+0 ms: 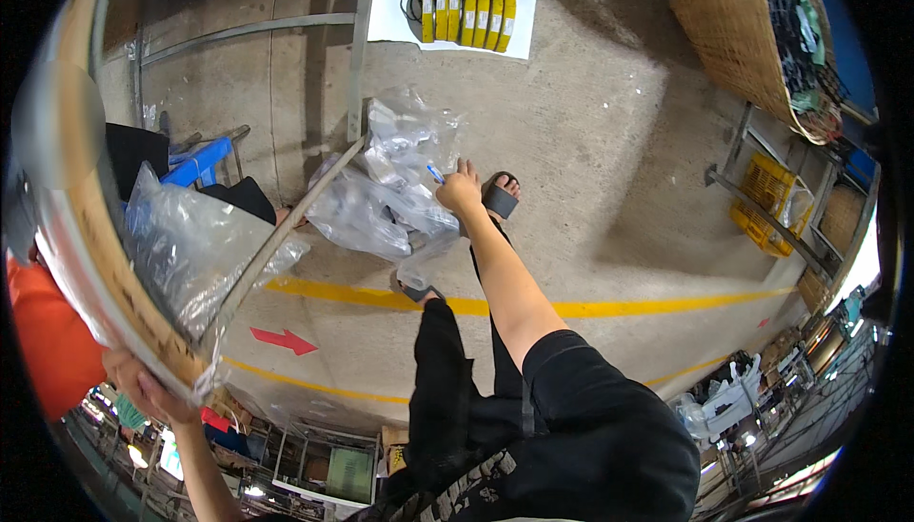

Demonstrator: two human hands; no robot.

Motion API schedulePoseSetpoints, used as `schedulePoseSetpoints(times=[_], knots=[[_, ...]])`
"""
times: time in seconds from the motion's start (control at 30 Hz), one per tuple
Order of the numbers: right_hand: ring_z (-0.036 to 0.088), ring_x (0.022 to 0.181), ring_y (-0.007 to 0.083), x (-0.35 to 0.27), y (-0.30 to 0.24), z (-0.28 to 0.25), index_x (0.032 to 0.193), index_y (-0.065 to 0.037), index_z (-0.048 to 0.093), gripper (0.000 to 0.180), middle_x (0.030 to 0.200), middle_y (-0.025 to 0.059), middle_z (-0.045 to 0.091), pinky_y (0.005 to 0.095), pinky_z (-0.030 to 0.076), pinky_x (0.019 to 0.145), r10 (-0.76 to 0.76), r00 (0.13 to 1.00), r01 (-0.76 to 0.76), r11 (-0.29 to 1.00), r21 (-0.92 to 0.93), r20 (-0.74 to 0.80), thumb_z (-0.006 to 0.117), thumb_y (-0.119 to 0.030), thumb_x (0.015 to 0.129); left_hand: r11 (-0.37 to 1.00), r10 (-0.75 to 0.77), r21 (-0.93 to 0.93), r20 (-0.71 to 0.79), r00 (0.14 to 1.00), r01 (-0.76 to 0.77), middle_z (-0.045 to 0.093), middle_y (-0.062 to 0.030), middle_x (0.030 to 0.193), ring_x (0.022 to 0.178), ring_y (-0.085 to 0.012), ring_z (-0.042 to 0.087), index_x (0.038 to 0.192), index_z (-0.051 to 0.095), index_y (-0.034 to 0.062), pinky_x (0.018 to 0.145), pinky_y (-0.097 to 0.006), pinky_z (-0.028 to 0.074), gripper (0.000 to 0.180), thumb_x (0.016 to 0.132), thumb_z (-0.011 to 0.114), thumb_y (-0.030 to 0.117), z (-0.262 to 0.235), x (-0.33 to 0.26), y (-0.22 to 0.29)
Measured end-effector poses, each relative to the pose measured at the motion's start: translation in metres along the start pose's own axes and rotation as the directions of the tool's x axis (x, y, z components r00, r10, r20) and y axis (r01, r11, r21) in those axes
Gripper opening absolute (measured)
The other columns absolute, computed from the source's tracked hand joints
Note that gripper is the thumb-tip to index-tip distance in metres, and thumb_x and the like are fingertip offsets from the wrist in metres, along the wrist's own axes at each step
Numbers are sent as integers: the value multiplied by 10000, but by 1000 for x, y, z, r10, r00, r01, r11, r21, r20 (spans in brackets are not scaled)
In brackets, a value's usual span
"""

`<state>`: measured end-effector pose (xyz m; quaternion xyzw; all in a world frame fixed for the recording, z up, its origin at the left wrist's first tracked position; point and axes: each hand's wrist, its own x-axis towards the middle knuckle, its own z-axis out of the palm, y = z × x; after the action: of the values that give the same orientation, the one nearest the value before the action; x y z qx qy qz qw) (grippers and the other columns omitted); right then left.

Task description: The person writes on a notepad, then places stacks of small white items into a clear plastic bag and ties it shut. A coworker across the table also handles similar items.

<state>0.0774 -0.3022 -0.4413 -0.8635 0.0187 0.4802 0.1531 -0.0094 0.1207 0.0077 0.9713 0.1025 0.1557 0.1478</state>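
My right hand (461,190) reaches down over the floor, closed around a small blue-and-white stick-like thing (435,173). Just beside it lies a heap of clear plastic bags (367,203) with pale contents that I cannot make out. My left hand (152,387) is at the near corner of a wood-edged table (157,308), its fingers curled over the edge and partly hidden. Under that table, a large clear plastic bag (205,246) bulges out next to a blue plastic stool (200,162).
A white sheet (519,31) carries rows of yellow-wrapped blocks (481,17). At right stand a woven basket (728,22) and a yellow crate (766,203) on a metal frame. Metal table legs (276,236) rise at left. A person's orange sleeve (52,341) shows beyond the table.
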Motion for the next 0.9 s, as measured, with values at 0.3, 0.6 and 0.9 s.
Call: schedulePoseSetpoints(times=[0.3,0.6,0.9], knots=[[663,1062,383,51,-15,40,941,-181,819,237,1084,226,702,457,520,937,-138,982,85,931,354,127,629,-157,801,981,-178,-72,63,982,183,470,-94,945,957,-259,462,894,562,92,892,-451,381,309,986,470,373,-23,-26,-20],[675,1024,469,-10,-50,3,936,69,738,380,1007,337,684,469,535,909,-45,974,-8,973,231,221,570,-226,765,998,57,-15,160,985,-56,415,-128,846,818,-302,440,803,475,70,744,-455,361,310,952,474,342,0,27,23],[677,1045,465,-167,-75,-191,985,24,751,370,1034,323,694,492,544,903,-79,963,109,989,-103,258,577,-245,800,999,51,-24,96,994,-49,476,-112,807,783,-329,497,746,544,100,722,-465,386,154,790,576,244,4,36,36]])
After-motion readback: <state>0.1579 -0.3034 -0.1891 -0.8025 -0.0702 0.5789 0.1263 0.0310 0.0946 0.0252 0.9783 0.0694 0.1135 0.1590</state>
